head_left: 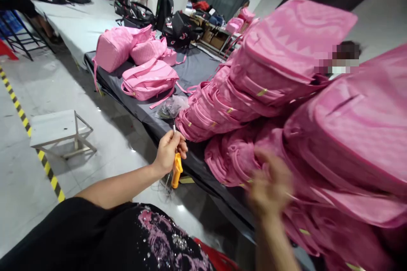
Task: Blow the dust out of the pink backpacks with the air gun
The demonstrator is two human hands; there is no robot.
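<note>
One head view: we look down over a dark-covered table (pixel 203 62) bearing pink goods, with both our hands near its edge.
Left hand: our left hand (pixel 168 149) has its fingers closed around an orange-handled tool (pixel 177 172), gripping it above the handle.
Orange-handled tool: it sits at the table's near edge, handle downward, its metal shaft poking up past our fingers toward a clear plastic bag (pixel 172 107).
Right hand: our right hand (pixel 270 186) is blurred in front of the stacked pink backpacks (pixel 295 44); we cannot tell whether its fingers touch or grasp anything.
Stacked pink backpacks: they lean in rows along the right side, yellow bits showing on several.
Loose pink backpack: one pink backpack (pixel 151 79) lies beyond the plastic bag, near other pink bags (pixel 113 48).
Farther off: black backpacks (pixel 164 10) stand behind, and a stool (pixel 54 125) is on the floor to our left.
Step in hand: we judge it to be handling the backpacks with the tool at the ready.
Next move: in our judgement it calls for a sure right-hand hold on one backpack, the metal tip kept clear of the fabric.
</note>
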